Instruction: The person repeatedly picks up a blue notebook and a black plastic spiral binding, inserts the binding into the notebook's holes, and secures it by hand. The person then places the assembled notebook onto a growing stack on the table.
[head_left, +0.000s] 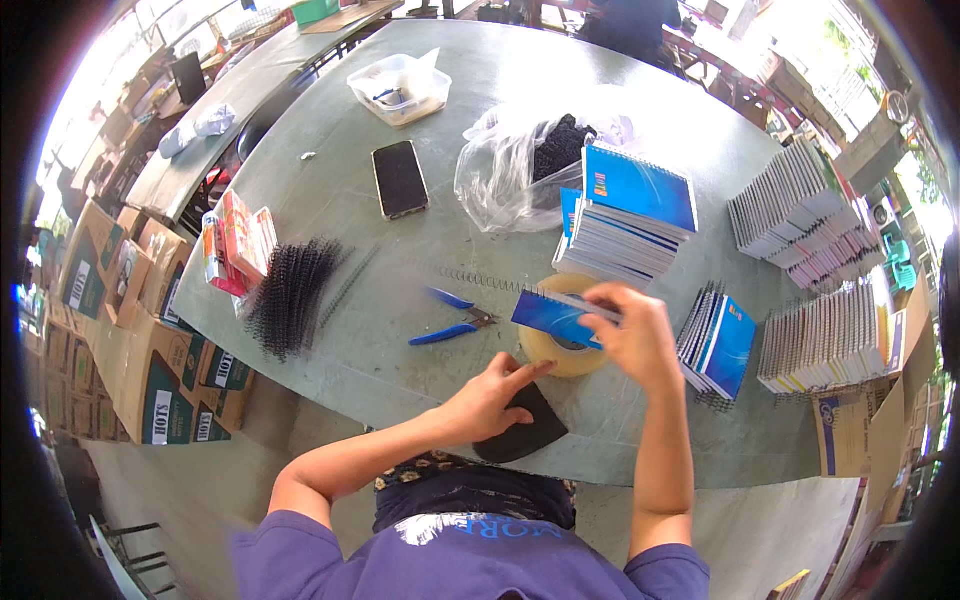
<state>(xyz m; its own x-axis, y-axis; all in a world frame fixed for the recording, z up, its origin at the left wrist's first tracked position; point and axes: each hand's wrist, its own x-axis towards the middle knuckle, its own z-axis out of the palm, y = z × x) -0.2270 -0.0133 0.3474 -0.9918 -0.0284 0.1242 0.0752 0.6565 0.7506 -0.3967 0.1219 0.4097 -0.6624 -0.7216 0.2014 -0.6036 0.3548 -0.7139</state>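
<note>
My right hand (pixel 635 330) pinches a small blue notebook (pixel 550 314) at its right end, above a wide roll of clear tape (pixel 565 368). A long black spiral coil (pixel 480 280) runs along the notebook's upper edge and sticks out far to the left, slightly blurred. Beside the roll's lower left, my left hand (pixel 500 395) has its index finger stretched toward the tape and its thumb apart. It rests at a dark flat piece (pixel 525 425) by the table's near edge. Blue-handled cutting pliers (pixel 455 325) lie open to the left.
Loose black coils (pixel 295 300) lie at left beside red-and-white packets (pixel 240 240). A phone (pixel 400 180), a plastic tub (pixel 400 88) and a clear bag (pixel 510 170) sit farther back. Stacked notebooks (pixel 625 225) stand behind the tape; more piles (pixel 820 335) line the right. Cartons (pixel 165 370) stand left.
</note>
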